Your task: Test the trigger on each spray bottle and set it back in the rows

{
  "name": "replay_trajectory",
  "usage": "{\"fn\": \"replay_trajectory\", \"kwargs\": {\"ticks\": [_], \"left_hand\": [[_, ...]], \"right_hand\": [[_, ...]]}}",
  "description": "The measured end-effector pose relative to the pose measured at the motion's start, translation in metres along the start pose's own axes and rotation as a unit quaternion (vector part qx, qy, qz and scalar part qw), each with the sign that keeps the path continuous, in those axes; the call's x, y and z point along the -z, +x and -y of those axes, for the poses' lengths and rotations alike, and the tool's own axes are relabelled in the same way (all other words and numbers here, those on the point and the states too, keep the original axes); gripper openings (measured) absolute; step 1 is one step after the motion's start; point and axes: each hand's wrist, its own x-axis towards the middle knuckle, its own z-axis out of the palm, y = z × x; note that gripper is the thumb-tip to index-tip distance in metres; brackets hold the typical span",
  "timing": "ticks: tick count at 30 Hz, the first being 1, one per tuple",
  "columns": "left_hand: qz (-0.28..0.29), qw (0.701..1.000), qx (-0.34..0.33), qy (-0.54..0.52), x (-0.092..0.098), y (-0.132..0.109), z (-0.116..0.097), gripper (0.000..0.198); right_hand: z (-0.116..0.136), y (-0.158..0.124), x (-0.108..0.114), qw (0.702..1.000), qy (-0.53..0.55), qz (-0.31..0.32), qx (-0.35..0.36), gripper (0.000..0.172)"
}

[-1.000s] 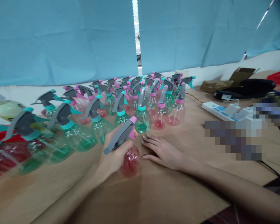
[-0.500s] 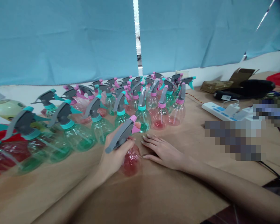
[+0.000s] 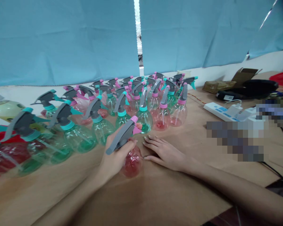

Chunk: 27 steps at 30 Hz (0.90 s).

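My left hand is wrapped round the neck of a spray bottle with a clear pink body, a grey head and a pink nozzle and trigger. The bottle stands on the brown tabletop, and my fingers hide its collar. To its right, my right hand lies flat on the table with fingers stretched out, holding nothing. Its thumb tip is close to the pink body; I cannot tell whether they touch. Just beyond the hands stand a green spray bottle and a pink spray bottle.
Several more green spray bottles and pink ones fill the left and back of the table. At the right are a white power strip with plugs, a blurred-out object, cables and an open cardboard box. A blue curtain hangs behind.
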Motion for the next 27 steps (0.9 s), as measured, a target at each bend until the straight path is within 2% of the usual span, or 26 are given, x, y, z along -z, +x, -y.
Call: {"fn": "replay_trajectory", "kwargs": {"ticks": [7,13,18,27], "left_hand": [[0.008,1.0,0.006,-0.011,0.0001,-0.0001,-0.0016,0.017],[0.001,1.0,0.014,-0.008,-0.0002,-0.0004,-0.0055,0.012],[0.008,1.0,0.011,-0.013,0.0003,-0.0008,-0.0023,0.018],[0.011,0.999,0.019,-0.029,-0.0001,0.0,0.0008,0.013]], "right_hand": [[0.0005,-0.0003,-0.0001,1.0,0.006,-0.006,-0.001,0.061],[0.0014,0.0001,0.0012,1.0,-0.002,0.007,-0.007,0.062],[0.0,0.0,-0.0002,1.0,0.003,0.002,-0.004,0.062],[0.0007,0.0001,0.0005,1.0,-0.004,0.002,-0.002,0.063]]}}
